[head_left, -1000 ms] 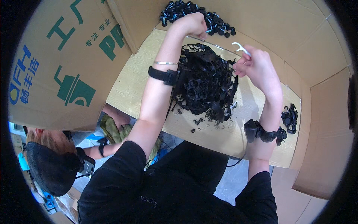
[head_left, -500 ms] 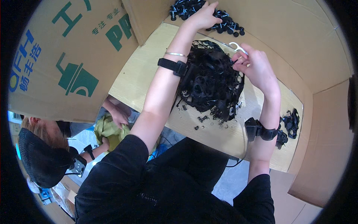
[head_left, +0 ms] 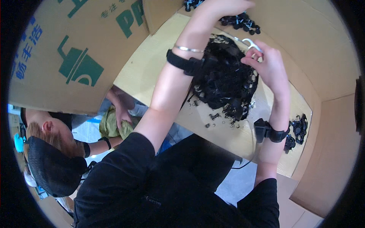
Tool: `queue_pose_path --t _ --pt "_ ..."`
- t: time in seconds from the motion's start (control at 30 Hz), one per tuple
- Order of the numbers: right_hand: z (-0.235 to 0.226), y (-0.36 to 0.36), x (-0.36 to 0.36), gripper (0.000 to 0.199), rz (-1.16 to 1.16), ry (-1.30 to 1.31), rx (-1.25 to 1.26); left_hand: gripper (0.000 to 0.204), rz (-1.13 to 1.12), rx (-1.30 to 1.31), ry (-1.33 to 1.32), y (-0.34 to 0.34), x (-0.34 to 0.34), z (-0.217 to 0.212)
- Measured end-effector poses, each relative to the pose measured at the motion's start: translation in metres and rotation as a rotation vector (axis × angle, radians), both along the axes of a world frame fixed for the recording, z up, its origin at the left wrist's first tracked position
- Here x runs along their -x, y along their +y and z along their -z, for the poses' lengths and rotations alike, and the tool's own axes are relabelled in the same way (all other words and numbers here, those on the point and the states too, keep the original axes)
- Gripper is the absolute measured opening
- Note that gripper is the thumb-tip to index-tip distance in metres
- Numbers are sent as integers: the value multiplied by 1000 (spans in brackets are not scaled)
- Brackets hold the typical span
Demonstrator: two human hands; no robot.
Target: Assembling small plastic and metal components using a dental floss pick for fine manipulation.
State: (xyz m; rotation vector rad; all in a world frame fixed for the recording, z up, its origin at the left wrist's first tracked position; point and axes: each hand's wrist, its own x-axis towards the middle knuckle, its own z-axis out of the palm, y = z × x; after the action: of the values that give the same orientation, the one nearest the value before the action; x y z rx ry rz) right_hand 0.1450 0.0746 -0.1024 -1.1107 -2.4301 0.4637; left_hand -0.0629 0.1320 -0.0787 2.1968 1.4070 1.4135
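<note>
A large heap of thin black pieces with round holes point(head_left: 224, 72) lies on the pale tabletop under my hands. My right hand point(head_left: 268, 62) is at the heap's right edge, its fingers closed around a tool with a white loop handle point(head_left: 251, 43); the tool's kind is unclear. My left hand point(head_left: 230, 5) reaches past the heap, over black-headed screws with shiny shanks point(head_left: 241, 23) by the far cardboard wall. Its fingers are blurred and partly cut off by the frame's upper edge, so any held thing cannot be made out.
Small rings and black bits point(head_left: 224, 119) are scattered before the heap. Two small black clumps point(head_left: 298, 129) lie at the right. Cardboard walls point(head_left: 311, 49) enclose the far and right sides; a printed panel point(head_left: 110, 53) stands left. A person point(head_left: 57, 163) beside me handles olive fabric point(head_left: 110, 125).
My left hand has moved right over the screws, and its spread fingers have become blurred. My right hand stays by the heap with the loop-handled tool. The view has shifted slightly.
</note>
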Motion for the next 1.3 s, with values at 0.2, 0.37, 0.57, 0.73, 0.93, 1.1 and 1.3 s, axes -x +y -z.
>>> queue_pose_path --t 0.2,0.37,0.57,0.73,0.93,1.1,1.3 --pt "-19 8 -23 32 60 268 34 37 81 -172 -39 -30 -18 -33" --pt "-56 14 -71 34 182 -194 15 33 167 -166 -41 -58 -15 -50" --pt "-21 22 -177 38 340 -616 87 41 174 -235 15 -55 -21 -50" --pt "14 14 -247 51 341 -791 380 44 346 -274 -8 -88 -24 -52" --pt "20 -36 -212 50 389 -596 467 39 442 -168 -30 -101 -21 -58" --pt "28 -44 -212 38 343 -616 442 35 529 -81 50 -109 -21 -65" --pt "-5 -24 -171 28 327 -82 365 28 354 -72 168 -121 -23 -70"
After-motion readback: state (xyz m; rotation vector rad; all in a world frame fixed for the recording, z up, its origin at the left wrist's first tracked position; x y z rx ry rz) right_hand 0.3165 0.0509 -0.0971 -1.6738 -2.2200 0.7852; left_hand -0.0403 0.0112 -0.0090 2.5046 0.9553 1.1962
